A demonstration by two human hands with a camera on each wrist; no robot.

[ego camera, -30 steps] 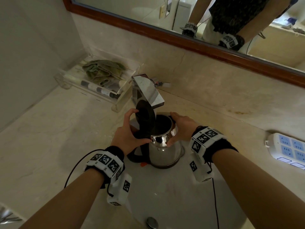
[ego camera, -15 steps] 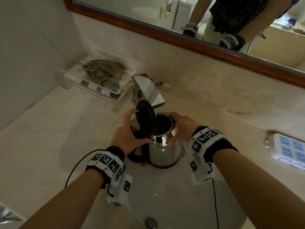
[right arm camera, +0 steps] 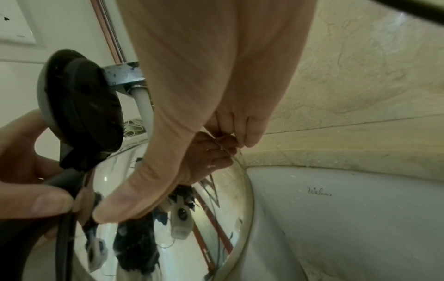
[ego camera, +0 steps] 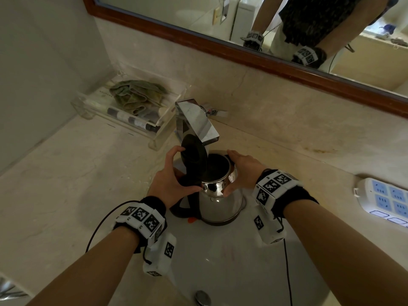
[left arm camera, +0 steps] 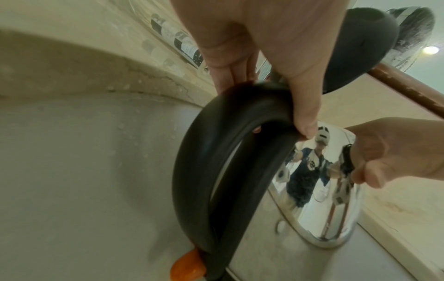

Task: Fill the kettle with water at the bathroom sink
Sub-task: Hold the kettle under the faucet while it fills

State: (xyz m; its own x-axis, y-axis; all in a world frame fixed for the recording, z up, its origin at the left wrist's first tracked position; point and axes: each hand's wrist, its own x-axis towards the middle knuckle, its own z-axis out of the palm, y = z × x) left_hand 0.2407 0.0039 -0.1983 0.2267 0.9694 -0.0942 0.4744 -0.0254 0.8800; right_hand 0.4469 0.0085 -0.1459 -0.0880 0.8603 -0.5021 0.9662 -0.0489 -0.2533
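Observation:
A shiny steel kettle (ego camera: 220,202) stands in the white sink basin (ego camera: 231,261), its black lid (ego camera: 194,153) flipped up against the chrome faucet (ego camera: 196,120). The spout hangs over the open mouth. My left hand (ego camera: 174,177) grips the top of the black handle (left arm camera: 204,171), thumb over it. My right hand (ego camera: 240,171) holds the kettle body (right arm camera: 144,247) just under the rim, thumb in front and fingers behind. In the right wrist view a pale stream (right arm camera: 144,108) drops from the faucet (right arm camera: 122,74) behind my palm; the kettle's inside is dark.
A clear tray (ego camera: 159,138) with a green cloth and small bottles sits left of the faucet. A white power strip (ego camera: 388,199) lies on the counter at the right. The drain plug (ego camera: 202,298) is near me, and a wood-framed mirror (ego camera: 242,51) runs along the back wall.

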